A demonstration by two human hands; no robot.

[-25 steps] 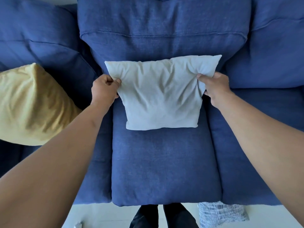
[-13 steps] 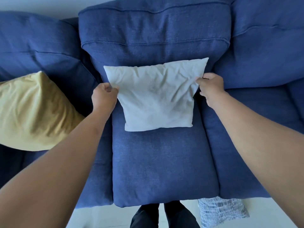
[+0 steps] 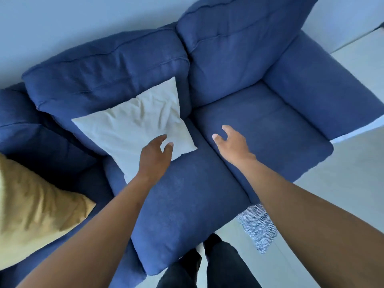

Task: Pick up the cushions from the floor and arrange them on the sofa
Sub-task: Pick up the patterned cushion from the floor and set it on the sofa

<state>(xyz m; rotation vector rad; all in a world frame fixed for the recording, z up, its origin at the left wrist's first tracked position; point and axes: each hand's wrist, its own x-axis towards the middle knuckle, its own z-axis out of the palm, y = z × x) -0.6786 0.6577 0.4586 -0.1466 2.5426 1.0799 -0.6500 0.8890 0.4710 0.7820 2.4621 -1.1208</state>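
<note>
Where the middle seat of the dark blue fabric sofa (image 3: 187,204) meets its backrest, one pale grey-white square cushion of crumpled cloth (image 3: 133,129) leans upright against the back cushion, its lower edge on the seat. Left hand (image 3: 154,155): bare, held over the lower right corner of the white cushion, fingers (image 3: 162,140) loosely curled and apart, thumb separate, gripping nothing; contact with the cloth cannot be told. Right hand (image 3: 232,142): bare, over the neighbouring seat on the right, fingers (image 3: 227,129) spread and slightly bent, holding nothing, clear of the cushion. One mustard-yellow soft cushion (image 3: 35,210): on the sofa's left seat, blurred, partly cut off by the frame edge. One blue-and-white patterned textile item (image 3: 257,227): on the pale floor (image 3: 332,204) against the sofa's front edge, partly tucked beneath the seat; its kind cannot be told. Dark trouser legs (image 3: 218,265) of the person stand at the sofa's front. Pale wall (image 3: 62,28) behind.
</note>
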